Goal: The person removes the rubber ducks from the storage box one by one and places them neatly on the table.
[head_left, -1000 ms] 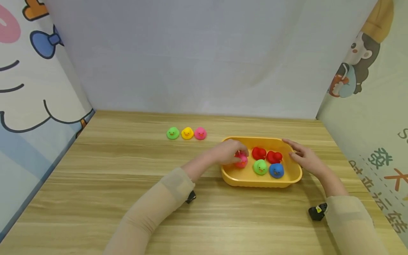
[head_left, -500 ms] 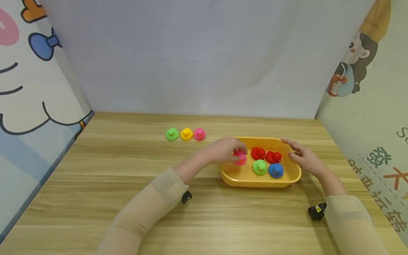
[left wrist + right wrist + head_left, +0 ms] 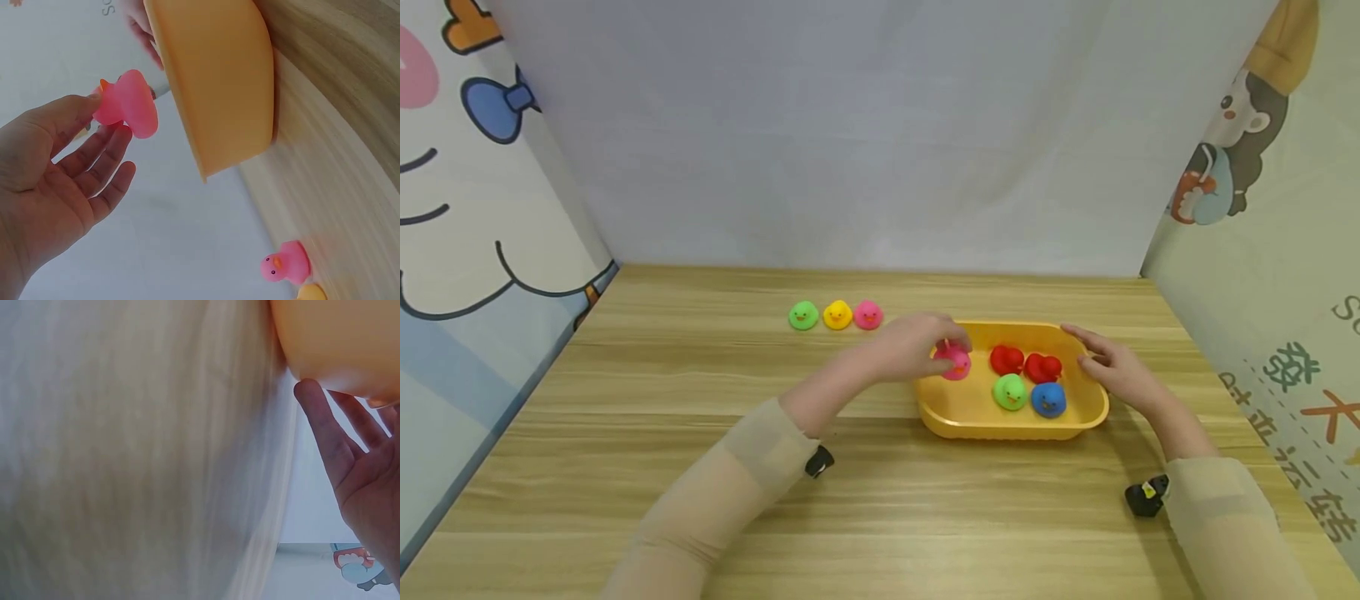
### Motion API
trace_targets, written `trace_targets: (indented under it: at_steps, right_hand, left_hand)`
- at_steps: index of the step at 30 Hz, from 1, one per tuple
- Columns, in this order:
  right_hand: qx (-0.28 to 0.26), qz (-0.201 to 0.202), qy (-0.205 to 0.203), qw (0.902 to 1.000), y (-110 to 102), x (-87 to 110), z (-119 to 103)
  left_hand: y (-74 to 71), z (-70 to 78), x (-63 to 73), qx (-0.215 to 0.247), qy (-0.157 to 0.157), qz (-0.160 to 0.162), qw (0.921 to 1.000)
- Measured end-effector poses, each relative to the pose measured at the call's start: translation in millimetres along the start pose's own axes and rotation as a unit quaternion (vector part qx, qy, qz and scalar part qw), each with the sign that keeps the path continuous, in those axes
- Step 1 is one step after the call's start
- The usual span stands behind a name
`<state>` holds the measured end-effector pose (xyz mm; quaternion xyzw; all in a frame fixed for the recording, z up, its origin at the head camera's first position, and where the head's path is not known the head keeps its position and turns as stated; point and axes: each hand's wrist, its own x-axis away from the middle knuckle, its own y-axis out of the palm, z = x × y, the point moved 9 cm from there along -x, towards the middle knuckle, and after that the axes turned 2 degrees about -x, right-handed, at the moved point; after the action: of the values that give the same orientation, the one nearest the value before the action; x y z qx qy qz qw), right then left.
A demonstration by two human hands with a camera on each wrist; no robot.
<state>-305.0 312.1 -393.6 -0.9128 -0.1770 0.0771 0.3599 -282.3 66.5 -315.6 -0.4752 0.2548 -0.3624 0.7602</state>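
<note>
Four ducks (image 3: 1011, 394) lie in the tray (image 3: 962, 412), three ducks (image 3: 837, 316) outside; left fingers (image 3: 103, 162) pinch a pink duck (image 3: 131, 103), right fingers (image 3: 360, 420) spread

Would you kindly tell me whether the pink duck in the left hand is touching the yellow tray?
Apart: the left wrist view shows a clear gap between the held pink duck and the yellow tray.

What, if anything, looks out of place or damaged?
No spill or damage shows. Only the two red ducks in the tray look odd: no faces show, unlike the green duck and blue duck nearby, so they may be tipped or turned. The pink duck in the left hand looks fine.
</note>
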Motion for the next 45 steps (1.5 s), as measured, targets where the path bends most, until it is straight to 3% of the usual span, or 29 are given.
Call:
trace_targets:
  at_steps: [15,22,32,45]
  right_hand:
    - [0.014,0.001,0.009,0.9999,-0.8,1.1,-0.6]
    - [0.011,0.001,0.013,0.9999,-1.4,1.3,-0.4]
    - [0.023,0.005,0.009,0.9997,-2.1,0.0,0.6]
    - [0.016,0.006,0.017,0.9997,-1.3,1.7,-2.2]
  left_hand:
    - [-33.7,-1.3,23.4,0.017,-0.008,0.044,0.9988]
    - [-52.7,-6.4,41.1,0.024,-0.021,0.074,0.9968]
    - [-79.8,-11.3,62.2,0.050,-0.004,0.124,0.9910]
    - [-108.9,-22.4,86.6,0.036,0.027,0.189,0.9809]
